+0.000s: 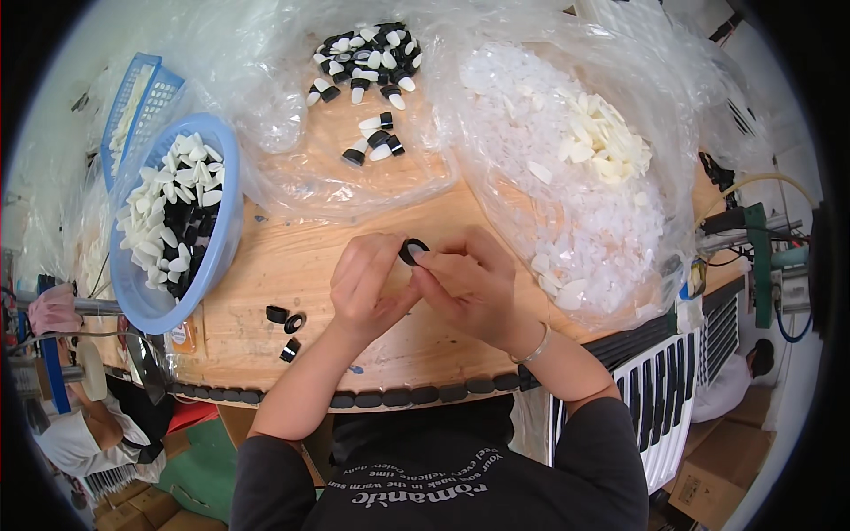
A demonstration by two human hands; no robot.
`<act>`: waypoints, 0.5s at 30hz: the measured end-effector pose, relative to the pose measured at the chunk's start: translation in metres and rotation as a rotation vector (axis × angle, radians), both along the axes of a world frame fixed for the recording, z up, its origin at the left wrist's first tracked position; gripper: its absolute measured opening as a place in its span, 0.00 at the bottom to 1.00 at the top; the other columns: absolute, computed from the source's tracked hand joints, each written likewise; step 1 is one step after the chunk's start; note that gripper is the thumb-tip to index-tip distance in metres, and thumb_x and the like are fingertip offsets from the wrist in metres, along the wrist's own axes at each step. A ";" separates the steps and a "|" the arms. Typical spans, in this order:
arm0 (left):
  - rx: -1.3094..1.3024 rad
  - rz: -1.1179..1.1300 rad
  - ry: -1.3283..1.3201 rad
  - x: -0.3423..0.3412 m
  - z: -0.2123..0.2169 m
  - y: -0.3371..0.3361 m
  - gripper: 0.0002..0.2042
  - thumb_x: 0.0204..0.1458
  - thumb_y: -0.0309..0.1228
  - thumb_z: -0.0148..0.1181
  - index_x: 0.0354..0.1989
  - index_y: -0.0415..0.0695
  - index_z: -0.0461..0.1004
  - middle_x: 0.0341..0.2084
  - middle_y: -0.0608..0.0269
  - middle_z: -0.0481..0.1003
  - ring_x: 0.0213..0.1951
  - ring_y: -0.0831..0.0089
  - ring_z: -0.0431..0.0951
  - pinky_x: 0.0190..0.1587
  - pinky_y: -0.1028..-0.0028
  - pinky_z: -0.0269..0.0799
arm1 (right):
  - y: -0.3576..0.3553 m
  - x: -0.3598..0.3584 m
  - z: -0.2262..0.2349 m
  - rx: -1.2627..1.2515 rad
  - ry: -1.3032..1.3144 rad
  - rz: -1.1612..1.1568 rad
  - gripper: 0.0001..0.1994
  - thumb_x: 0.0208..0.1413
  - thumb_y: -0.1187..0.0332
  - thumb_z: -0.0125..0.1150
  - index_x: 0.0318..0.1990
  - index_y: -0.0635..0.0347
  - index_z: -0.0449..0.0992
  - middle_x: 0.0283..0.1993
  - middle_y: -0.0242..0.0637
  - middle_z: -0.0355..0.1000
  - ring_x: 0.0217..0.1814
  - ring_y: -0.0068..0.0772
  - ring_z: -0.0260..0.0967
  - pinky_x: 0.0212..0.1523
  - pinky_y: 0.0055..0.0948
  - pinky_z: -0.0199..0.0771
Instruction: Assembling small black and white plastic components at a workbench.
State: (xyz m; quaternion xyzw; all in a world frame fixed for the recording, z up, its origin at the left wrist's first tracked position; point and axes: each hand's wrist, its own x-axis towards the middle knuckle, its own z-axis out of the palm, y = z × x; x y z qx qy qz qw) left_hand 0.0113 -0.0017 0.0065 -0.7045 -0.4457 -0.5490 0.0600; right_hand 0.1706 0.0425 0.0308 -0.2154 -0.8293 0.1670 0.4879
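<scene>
In front of my chest, over the wooden table point(292, 257), both hands meet at a small round black cap point(411, 250) with a pale inside. Fingertips of my left hand point(365, 285) grip its left side. My right hand point(471, 285) is closed too, its pinched thumb and finger at the cap's lower right; whether a small piece sits between them is hidden. Three loose black caps point(277, 314) lie on the wood left of my left forearm.
A blue basin point(232, 168) at left holds white paddle-shaped pieces and black caps, with a blue basket point(168, 84) behind. Capped white pieces point(367, 57) pile on plastic sheeting ahead. At right, clear plastic point(575, 212) carries translucent and cream pieces. Black padding point(396, 397) lines the near edge.
</scene>
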 end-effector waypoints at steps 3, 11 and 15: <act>-0.012 0.007 0.000 -0.002 0.002 0.001 0.24 0.30 0.18 0.69 0.42 0.32 0.73 0.33 0.50 0.75 0.34 0.56 0.75 0.36 0.67 0.73 | 0.002 0.000 0.001 -0.127 0.037 0.007 0.09 0.47 0.78 0.64 0.37 0.60 0.77 0.27 0.33 0.72 0.28 0.23 0.69 0.32 0.21 0.70; 0.019 -0.092 0.083 -0.008 0.002 0.006 0.22 0.32 0.18 0.68 0.42 0.30 0.73 0.35 0.49 0.74 0.36 0.55 0.74 0.38 0.65 0.73 | 0.010 0.010 0.012 -1.226 0.076 0.377 0.13 0.57 0.72 0.58 0.49 0.65 0.76 0.43 0.33 0.76 0.41 0.18 0.71 0.43 0.20 0.72; -0.015 -0.137 0.061 -0.006 0.002 0.009 0.22 0.32 0.18 0.67 0.41 0.29 0.73 0.34 0.49 0.74 0.36 0.54 0.75 0.38 0.65 0.73 | 0.009 0.009 0.008 -1.203 0.146 0.383 0.14 0.57 0.72 0.59 0.49 0.67 0.75 0.39 0.30 0.75 0.37 0.15 0.70 0.39 0.18 0.72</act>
